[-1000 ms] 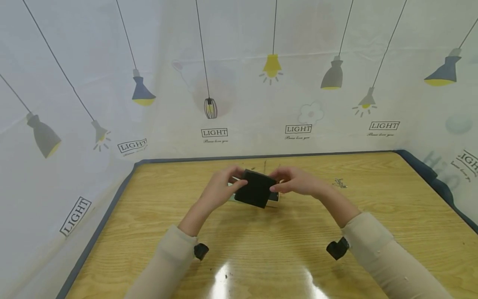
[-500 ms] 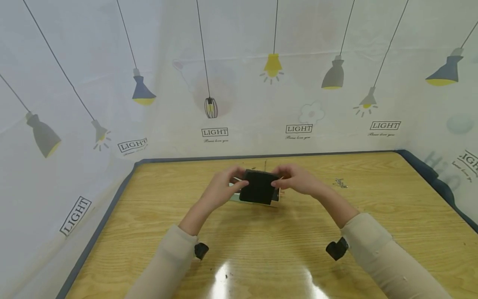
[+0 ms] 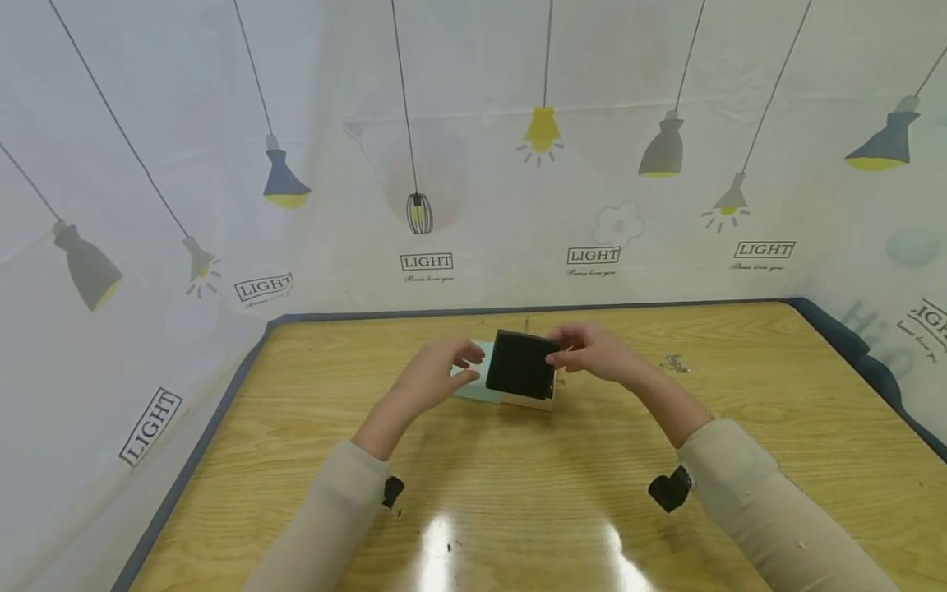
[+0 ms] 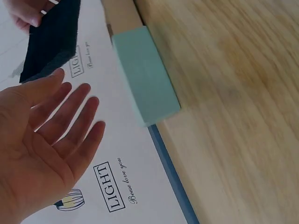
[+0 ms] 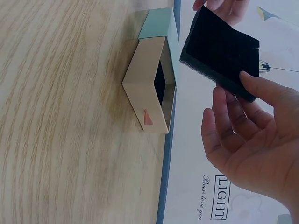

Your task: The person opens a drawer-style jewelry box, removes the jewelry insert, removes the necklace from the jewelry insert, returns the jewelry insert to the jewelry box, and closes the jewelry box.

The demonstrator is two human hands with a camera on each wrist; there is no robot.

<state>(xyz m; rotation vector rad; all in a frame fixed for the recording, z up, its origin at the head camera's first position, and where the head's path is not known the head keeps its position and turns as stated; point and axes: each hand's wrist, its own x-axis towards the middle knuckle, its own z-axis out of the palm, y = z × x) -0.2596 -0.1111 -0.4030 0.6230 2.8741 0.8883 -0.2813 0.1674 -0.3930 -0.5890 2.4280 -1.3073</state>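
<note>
My right hand (image 3: pixel 595 355) pinches a square black foam pad (image 3: pixel 520 364) by its right edge, thumb on the face toward me. The pad is tilted above a small drawer box. Left of the pad, my left hand (image 3: pixel 431 382) has its fingers spread and relaxed, apart from it in the head view. The box has a mint-green sleeve (image 4: pixel 147 77) and a cream drawer (image 5: pixel 145 84), pulled partly out to the right. Something dark lies inside the drawer, and a small pink tassel (image 5: pixel 147 117) hangs on its end. In the head view the pad hides much of the box.
A small silvery chain-like thing (image 3: pixel 674 363) lies on the wooden table (image 3: pixel 518 493) to the right. Behind the table's dark edge hangs a white cloth (image 3: pixel 488 205) printed with lamps. Dark cameras are strapped at both wrists.
My left hand has let go of the foam pad and drawn slightly left. The right hand alone now holds the pad, shifted right and a little up, baring more of the green sleeve.
</note>
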